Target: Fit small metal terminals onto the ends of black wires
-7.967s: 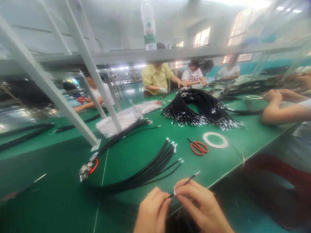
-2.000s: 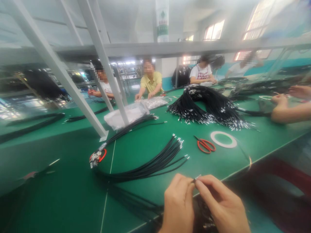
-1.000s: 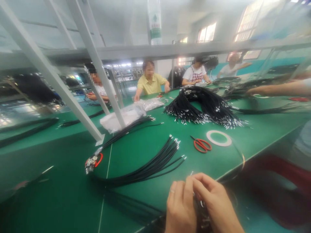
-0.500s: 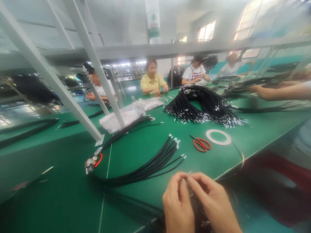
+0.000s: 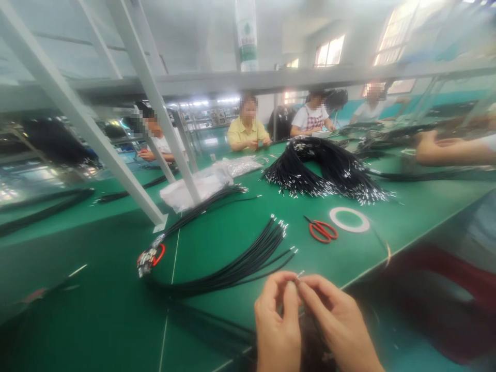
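Note:
Close to the table's front edge, my left hand [image 5: 277,323] and my right hand [image 5: 336,318] meet with thumbs and forefingers pinched together. Between the fingertips pokes the thin, pale tip of a cable [image 5: 301,274]; its dark length seems to run down between my palms, mostly hidden. Beyond my hands lies a fanned bundle of black cables [image 5: 236,268] with silvery ends, its other ends gathered in a cluster of metal connectors [image 5: 146,261]. Red-handled scissors [image 5: 323,231] and a white ring-shaped roll of tape [image 5: 350,220] rest to the right of that bundle.
A large heap of black cables [image 5: 321,165] sits farther back on the green table [image 5: 112,320]. White metal posts [image 5: 127,181] rise at left beside plastic bags [image 5: 197,188]. Several co-workers sit across; another person's arm [image 5: 453,150] reaches in from the right.
My left hand has shifted slightly left, and the pale tip shows a little more between my fingers. The co-worker's arm at right has drawn back rightward.

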The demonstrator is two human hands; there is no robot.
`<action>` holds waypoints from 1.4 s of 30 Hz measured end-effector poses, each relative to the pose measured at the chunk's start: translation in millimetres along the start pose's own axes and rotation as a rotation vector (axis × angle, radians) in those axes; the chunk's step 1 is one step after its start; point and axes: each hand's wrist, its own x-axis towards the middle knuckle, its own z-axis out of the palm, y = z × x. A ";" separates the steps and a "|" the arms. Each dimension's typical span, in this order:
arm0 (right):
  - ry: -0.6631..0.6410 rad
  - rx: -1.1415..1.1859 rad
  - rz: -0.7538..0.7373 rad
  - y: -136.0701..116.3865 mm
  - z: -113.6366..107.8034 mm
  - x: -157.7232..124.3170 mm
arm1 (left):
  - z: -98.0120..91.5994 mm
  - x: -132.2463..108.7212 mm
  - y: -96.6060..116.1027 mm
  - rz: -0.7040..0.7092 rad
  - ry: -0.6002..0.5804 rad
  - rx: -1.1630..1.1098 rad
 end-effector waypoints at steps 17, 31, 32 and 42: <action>0.093 -0.036 -0.126 1.0 1.9 -4.8 | 15.3 -2.6 -20.9 0.557 0.285 0.426; 0.067 -0.032 -0.067 5.2 -3.9 -1.5 | 11.5 -4.4 -25.2 0.427 0.174 0.377; 0.065 -0.024 -0.054 6.0 -4.7 -1.3 | 10.0 -5.3 -23.8 0.381 0.150 0.357; 0.108 -0.044 -0.131 1.6 -1.4 -0.3 | -2.4 -5.4 -5.4 0.242 0.102 0.353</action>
